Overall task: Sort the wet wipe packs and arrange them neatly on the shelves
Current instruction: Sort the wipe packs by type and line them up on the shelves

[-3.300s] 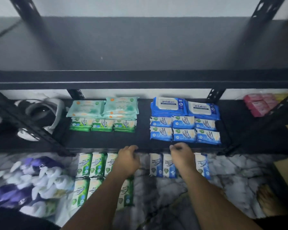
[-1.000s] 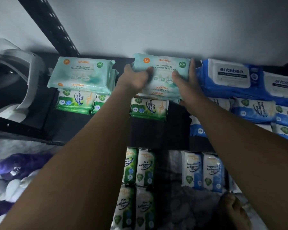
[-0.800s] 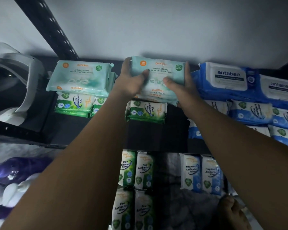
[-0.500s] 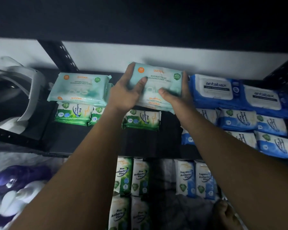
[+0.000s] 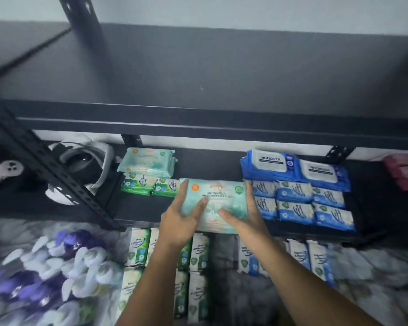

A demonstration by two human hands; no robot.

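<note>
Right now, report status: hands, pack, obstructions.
Left hand and right hand both grip the mint Guardian wipes pack. Pack held over lower shelf front. Small blue packs crowd its right edge.

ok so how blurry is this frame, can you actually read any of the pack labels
Head view, lower left: motion blur smears the purple and white heap. Head view, centre: the pale green pack, held between the left hand and right hand, reads only partly. Head view, lower shelf: dim, yet "antabax" on the blue packs is legible.
</note>
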